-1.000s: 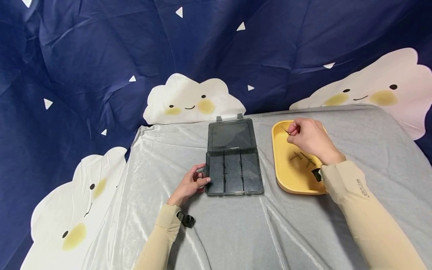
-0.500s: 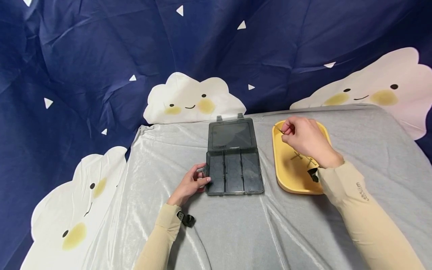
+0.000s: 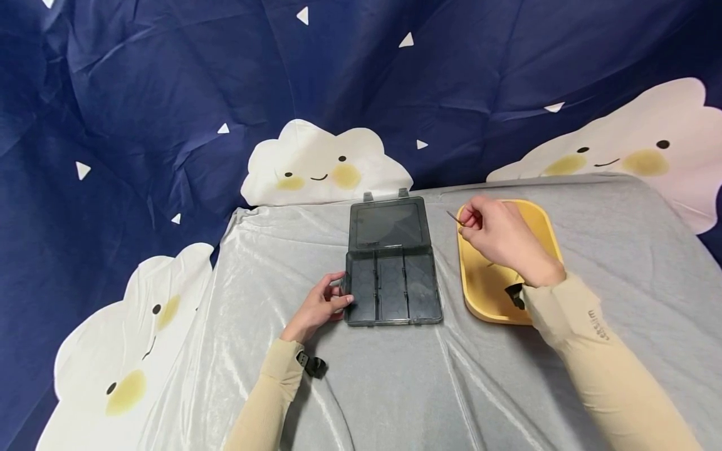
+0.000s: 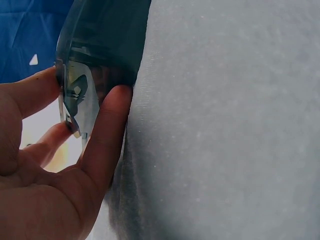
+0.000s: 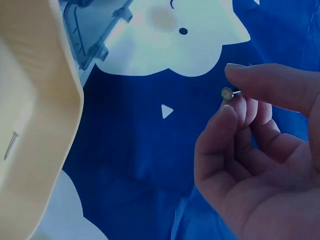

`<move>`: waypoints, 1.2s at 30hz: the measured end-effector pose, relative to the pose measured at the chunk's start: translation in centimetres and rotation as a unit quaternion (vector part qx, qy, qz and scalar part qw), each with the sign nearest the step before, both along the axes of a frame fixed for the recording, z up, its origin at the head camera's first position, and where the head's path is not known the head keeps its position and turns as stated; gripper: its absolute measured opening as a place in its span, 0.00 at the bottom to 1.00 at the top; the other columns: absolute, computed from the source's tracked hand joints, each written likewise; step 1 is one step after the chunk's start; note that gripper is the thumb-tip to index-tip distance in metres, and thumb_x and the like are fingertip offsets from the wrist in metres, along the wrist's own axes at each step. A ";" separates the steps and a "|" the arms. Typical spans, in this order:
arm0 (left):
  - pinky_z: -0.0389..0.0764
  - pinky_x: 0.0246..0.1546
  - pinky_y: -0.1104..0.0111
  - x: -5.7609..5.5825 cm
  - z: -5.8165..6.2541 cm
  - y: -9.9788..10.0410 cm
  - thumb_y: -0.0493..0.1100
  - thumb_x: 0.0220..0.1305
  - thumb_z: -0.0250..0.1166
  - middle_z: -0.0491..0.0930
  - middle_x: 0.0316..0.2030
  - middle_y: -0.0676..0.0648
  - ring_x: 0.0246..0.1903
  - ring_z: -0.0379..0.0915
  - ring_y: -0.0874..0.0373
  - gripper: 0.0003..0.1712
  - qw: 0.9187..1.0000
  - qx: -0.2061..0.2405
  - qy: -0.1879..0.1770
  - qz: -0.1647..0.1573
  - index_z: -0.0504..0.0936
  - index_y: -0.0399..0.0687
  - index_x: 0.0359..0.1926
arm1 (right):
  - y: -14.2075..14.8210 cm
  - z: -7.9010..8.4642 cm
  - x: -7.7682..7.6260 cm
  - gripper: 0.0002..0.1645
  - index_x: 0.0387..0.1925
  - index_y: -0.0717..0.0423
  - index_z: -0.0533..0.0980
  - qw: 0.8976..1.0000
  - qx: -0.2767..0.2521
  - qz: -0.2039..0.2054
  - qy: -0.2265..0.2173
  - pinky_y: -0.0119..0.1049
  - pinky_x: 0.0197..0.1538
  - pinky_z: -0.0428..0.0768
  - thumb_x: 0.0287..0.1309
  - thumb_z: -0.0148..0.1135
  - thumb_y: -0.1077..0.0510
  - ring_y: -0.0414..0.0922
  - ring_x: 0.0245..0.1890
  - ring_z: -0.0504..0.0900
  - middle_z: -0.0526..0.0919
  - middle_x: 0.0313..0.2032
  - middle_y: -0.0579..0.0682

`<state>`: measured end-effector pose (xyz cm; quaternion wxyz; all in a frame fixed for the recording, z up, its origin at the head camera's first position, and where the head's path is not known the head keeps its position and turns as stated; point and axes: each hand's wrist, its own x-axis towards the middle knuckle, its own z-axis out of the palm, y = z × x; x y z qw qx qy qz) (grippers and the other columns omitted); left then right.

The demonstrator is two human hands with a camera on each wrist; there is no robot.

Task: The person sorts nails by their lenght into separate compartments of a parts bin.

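Observation:
A dark see-through plastic organizer box lies on the cloth with its lid flipped back. Thin dividers split it lengthwise. My left hand grips the box's left side, thumb near the front and fingers along the wall; the left wrist view shows the box wall between them. Over the far left rim of a yellow tray, my right hand pinches a thin metal screw between thumb and fingers. Its round head faces the right wrist camera. Another screw lies in the tray, mostly hidden in the head view.
Grey velvety cloth covers the table, with creases running toward the front. Behind it hangs a blue curtain printed with clouds and white triangles. A narrow strip of cloth separates the box from the tray.
My right hand has moved left with the screw, from over the tray to its left rim. The left hand and the box have stayed put.

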<state>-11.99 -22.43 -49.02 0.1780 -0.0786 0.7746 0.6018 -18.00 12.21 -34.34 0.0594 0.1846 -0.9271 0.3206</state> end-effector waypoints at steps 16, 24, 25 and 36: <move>0.80 0.31 0.69 0.1 0.0 0.2 0.34 0.61 0.65 0.72 0.37 0.50 0.31 0.70 0.63 0.36 1.000 0.016 0.008 0.004 0.64 0.51 0.69 | -1.6 -0.9 0.7 0.03 0.29 0.59 0.75 1.000 -0.026 0.009 -0.010 0.34 0.34 0.70 0.51 0.60 0.67 0.45 0.27 0.74 0.78 0.24 0.50; 0.79 0.31 0.69 0.3 -0.1 0.1 0.34 0.61 0.65 0.70 0.36 0.51 0.31 0.69 0.63 0.37 1.000 0.022 0.006 0.004 0.64 0.52 0.70 | -2.4 -1.8 0.8 0.03 0.28 0.59 0.75 0.999 -0.041 0.016 -0.023 0.34 0.35 0.70 0.51 0.60 0.67 0.45 0.27 0.74 0.78 0.24 0.50; 0.79 0.31 0.69 0.3 -0.1 0.1 0.34 0.61 0.65 0.70 0.36 0.51 0.31 0.69 0.63 0.37 1.000 0.023 0.007 0.004 0.64 0.51 0.70 | -2.5 -1.8 0.8 0.03 0.28 0.58 0.74 0.999 -0.042 0.017 -0.025 0.34 0.35 0.70 0.51 0.60 0.67 0.45 0.27 0.74 0.78 0.24 0.50; 0.79 0.30 0.69 0.2 -0.3 -0.1 0.34 0.61 0.65 0.71 0.36 0.50 0.31 0.69 0.63 0.37 1.000 0.025 0.009 0.002 0.64 0.51 0.70 | -4.1 -2.7 1.1 0.03 0.30 0.59 0.76 0.996 -0.067 0.011 -0.057 0.32 0.37 0.72 0.53 0.62 0.66 0.45 0.29 0.76 0.79 0.27 0.52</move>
